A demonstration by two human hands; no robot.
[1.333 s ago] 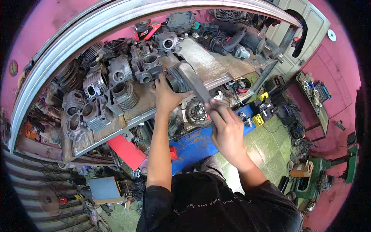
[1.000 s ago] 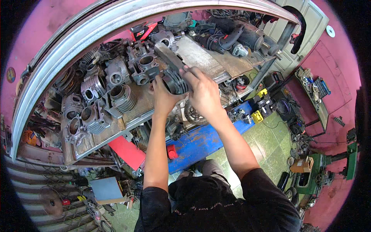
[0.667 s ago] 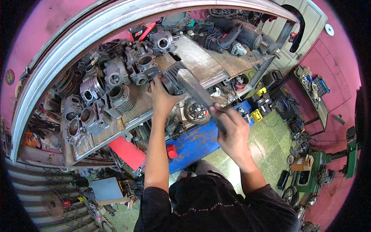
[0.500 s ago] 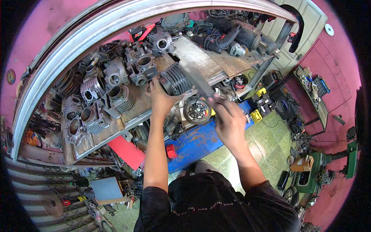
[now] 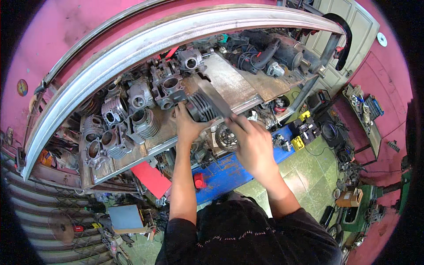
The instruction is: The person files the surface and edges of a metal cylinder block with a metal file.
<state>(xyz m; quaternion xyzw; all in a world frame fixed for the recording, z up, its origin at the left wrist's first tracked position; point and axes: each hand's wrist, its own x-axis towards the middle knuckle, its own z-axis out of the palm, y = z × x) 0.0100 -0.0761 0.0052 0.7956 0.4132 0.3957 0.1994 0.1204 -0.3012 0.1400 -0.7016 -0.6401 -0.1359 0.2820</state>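
My left hand (image 5: 189, 125) is wrapped around a dark finned engine cylinder (image 5: 202, 107), bracing it on its side at the front edge of the workbench. My right hand (image 5: 252, 143) is closed around the near end of a long, flat grey file (image 5: 213, 97). The blade slants up and left, lying along the cylinder's right-hand end face and seeming to touch it. The handle is hidden inside my right fist. Just left of the cylinder stands a grey cylinder head with a round bore (image 5: 171, 84).
Several finned cylinders (image 5: 145, 123) and engine castings crowd the bench's left half. A metal sheet (image 5: 232, 77) covers part of its middle, with a black-bodied power tool (image 5: 254, 62) behind. Below are a brake disc (image 5: 226, 138) and a blue bench (image 5: 227, 170). A white-grey beam (image 5: 145, 42) arches above.
My right hand and the file have shifted left and slightly down, across the cylinder's end face. My left hand keeps its hold. The whole view has tilted slightly.
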